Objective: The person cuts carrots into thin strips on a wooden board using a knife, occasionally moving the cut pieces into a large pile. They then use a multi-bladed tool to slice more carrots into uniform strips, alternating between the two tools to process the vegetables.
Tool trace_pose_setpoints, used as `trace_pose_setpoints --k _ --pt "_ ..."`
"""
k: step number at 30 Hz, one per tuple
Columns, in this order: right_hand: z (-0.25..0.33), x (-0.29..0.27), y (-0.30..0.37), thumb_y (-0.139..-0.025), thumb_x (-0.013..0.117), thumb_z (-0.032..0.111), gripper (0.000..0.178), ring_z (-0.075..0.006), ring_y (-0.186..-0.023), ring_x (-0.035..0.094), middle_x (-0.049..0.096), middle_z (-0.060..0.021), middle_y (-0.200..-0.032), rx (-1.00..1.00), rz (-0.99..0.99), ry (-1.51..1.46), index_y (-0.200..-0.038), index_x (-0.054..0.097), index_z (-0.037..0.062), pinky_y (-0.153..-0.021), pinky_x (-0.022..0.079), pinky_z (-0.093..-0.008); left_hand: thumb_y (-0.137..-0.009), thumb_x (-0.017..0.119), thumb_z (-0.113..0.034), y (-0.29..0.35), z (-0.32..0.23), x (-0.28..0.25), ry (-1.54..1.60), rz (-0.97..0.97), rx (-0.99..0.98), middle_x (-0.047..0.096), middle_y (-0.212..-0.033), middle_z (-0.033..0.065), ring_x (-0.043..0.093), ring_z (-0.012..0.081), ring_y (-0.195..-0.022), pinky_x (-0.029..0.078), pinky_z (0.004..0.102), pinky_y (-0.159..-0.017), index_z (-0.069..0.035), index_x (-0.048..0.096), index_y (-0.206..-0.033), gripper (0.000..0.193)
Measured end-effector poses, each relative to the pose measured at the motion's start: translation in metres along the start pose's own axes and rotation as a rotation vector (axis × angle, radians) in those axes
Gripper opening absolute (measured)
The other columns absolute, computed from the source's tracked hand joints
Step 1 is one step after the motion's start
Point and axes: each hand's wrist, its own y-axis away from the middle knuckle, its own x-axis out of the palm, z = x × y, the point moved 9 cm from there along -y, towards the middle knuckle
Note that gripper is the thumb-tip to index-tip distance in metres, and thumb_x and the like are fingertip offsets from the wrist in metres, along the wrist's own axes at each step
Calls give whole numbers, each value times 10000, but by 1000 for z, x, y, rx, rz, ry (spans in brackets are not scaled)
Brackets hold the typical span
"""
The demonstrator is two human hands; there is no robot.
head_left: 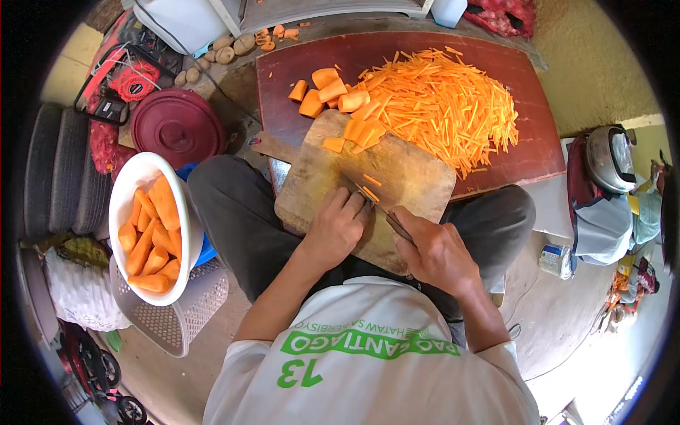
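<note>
A wooden cutting board point(418, 177) with a handle lies across my lap. My right hand point(440, 256) is closed round the handle of a knife point(399, 227), its blade reaching toward my other hand. My left hand point(338, 228) presses down on the board with curled fingers beside the blade; whatever lies under them is hidden. Just beyond the blade rest a few thin carrot sticks point(371, 193). Carrot slices point(365, 133) are stacked at the board's far edge. Behind them, a large heap of cut carrot sticks point(446, 106) and several carrot chunks point(329, 88) lie on a red table point(528, 156).
At my left, a white basin point(117, 205) of peeled carrots stands over a perforated plastic basket point(163, 326). Beyond are a dark red lid point(177, 127), stacked tires point(60, 170) and potatoes point(224, 54). A can point(556, 261) and a rice cooker point(609, 159) are at the right.
</note>
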Motion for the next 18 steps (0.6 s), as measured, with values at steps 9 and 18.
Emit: trace_pose_setpoints --k 9,18 --pt "0 4 -3 -1024 748 126 433 -475 -892 750 757 -228 -985 -16 -3 19 -1433 625 52 -685 559 -538 -846 710 -106 2 -1 2 -41 10 -1 663 -997 173 639 350 -964 556 477 -893 67 774 -986 232" --pt "3 3 -10 -1023 744 109 416 -486 -932 756 764 -252 -1012 4 15 -14 -1421 643 43 -733 599 -527 -864 688 -114 4 0 1 -58 -7 6 649 -989 173 632 353 -965 546 485 -903 62 762 -986 227"
